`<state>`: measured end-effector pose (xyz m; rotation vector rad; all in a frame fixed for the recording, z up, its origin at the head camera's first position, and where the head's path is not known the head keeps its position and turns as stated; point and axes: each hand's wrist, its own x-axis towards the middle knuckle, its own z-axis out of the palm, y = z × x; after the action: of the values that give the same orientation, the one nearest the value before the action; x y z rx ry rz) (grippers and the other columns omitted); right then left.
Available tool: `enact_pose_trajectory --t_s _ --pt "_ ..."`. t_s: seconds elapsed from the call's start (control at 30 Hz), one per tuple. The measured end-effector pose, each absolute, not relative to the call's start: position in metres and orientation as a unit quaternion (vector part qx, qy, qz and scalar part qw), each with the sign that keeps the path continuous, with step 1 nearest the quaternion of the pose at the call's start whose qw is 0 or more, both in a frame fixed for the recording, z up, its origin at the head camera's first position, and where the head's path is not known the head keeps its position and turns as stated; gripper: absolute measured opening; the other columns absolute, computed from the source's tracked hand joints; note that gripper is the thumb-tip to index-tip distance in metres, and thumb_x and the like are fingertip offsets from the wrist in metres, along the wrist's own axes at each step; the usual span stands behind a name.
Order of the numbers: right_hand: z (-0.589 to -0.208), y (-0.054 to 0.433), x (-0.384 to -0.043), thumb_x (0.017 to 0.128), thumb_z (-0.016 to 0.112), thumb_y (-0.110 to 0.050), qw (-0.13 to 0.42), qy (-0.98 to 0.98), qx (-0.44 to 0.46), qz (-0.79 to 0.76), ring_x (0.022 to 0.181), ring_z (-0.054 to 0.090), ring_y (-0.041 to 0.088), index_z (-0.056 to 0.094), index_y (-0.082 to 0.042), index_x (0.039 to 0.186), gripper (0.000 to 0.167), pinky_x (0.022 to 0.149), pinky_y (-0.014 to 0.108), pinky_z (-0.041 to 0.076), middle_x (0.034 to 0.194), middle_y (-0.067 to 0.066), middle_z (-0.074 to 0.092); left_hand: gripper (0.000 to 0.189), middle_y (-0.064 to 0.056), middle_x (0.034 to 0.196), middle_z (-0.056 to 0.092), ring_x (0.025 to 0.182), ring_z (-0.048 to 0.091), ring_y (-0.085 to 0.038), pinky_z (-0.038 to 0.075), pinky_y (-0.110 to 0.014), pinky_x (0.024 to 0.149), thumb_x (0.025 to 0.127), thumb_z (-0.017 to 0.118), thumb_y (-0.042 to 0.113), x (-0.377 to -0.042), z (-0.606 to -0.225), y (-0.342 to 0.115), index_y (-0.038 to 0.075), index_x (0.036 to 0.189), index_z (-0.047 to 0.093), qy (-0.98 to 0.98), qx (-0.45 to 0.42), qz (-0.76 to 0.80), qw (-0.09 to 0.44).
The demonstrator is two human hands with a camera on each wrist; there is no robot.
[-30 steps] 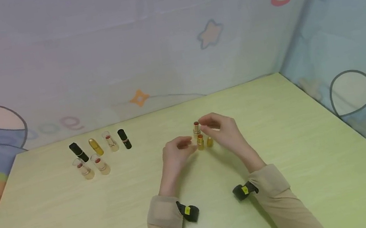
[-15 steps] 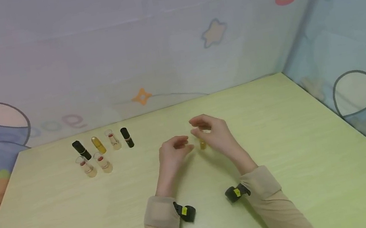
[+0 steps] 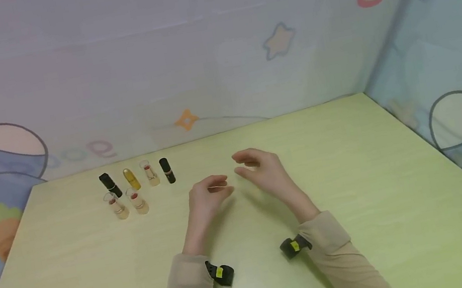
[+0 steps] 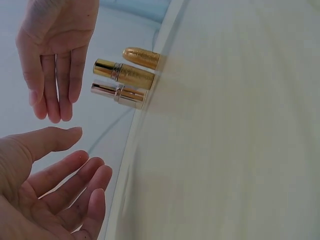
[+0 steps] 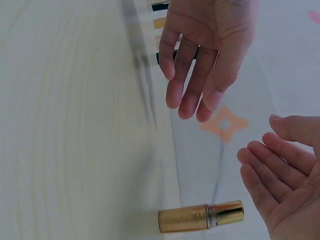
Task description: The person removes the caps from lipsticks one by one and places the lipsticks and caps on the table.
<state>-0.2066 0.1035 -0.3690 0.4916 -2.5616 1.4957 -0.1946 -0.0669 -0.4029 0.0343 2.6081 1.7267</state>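
My left hand hovers over the table with its fingers loosely bent and nothing in it. Facing it, a short gap away, my right hand is likewise relaxed and holds nothing. Three lipsticks stand upright near the right hand, which hides them in the head view. The left wrist view shows them in a row: a gold bullet-shaped lipstick, a gold tube lipstick with a shiny top, and a pale gold lipstick with a clear part. One gold tube appears below the hands in the right wrist view.
At the back left of the pale table stand more lipsticks: two black ones, a gold bullet-shaped one, and three with clear caps. A printed cloth backdrop rises behind the table.
Both hands have shifted left over the table, still apart and holding nothing. The three nearby lipsticks, seen between the hands earlier, are now behind the right hand. The head view has turned slightly left.
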Motion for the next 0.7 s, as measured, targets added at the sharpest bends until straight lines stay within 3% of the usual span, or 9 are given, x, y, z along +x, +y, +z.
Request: enact_pose_trajectory --t_s 0.7 --pt "-0.371 0.068 -0.209 0.089 0.068 -0.014 0.025 -0.847 0.190 0.495 0.114 0.063 0.026 0.063 -0.005 0.120 0.032 0.102 0.037 0.048 0.121 0.011 0.067 0.035 -0.010 0.111 0.071 0.101 0.069 -0.026 0.055 -0.038 0.084 0.084 0.072 0.021 -0.181 -0.402 -0.114 0.009 0.117 0.068 0.854 -0.021 0.520 0.006"
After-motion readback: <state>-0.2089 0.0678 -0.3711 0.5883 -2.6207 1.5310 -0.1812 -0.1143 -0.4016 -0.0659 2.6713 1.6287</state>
